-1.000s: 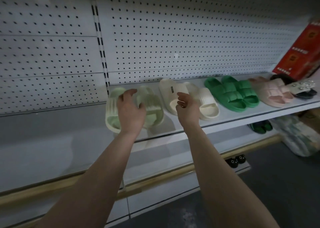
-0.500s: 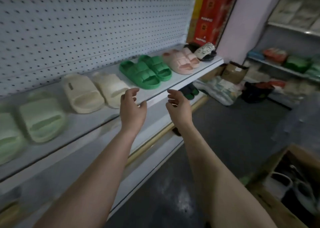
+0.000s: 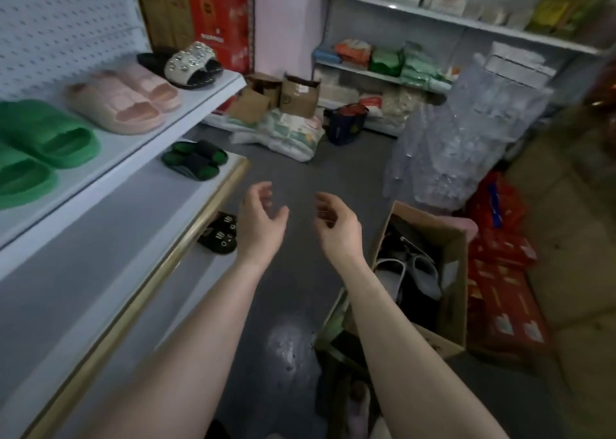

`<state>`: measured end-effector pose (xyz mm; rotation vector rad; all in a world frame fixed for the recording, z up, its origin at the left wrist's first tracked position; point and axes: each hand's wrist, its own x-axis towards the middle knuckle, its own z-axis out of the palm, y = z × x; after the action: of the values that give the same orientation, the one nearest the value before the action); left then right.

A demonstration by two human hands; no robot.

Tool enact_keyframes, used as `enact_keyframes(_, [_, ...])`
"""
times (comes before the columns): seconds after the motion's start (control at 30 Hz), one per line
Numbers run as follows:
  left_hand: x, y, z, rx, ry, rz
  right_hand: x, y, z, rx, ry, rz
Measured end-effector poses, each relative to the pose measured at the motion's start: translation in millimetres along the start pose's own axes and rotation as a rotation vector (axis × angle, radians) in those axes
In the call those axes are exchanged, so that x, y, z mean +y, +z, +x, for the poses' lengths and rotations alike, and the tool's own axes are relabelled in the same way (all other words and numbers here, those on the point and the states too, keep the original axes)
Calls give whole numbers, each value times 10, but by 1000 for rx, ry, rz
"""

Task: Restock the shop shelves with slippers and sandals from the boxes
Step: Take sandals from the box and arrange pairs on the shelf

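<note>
Cardboard box (image 3: 453, 255), white, dark sandals (image 3: 411, 272) inside

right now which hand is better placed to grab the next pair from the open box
Right. The right hand hangs empty beside the open cardboard box of sandals; the left hand, also empty, is nearer the shelves.

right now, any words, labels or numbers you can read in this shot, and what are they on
None can be read.
Red carton: pale print, too blurred.
Brown box: white label, too small.
Red packs: white marks, blurred.
Shelf packets: print unreadable.
Black slippers: white cat-face marks, no words.
</note>
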<state>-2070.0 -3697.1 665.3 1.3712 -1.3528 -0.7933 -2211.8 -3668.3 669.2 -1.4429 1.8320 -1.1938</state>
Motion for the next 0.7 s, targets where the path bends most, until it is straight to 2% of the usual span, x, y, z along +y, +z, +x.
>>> enact_keyframes(0.33, [-30,1405,278,-404,-10,-29,910,-640,389,219,254,-10])
enact_keyframes(0.7, [-75,2521,1074,-811,73,46,1507,-1008,1048,529,537,-1])
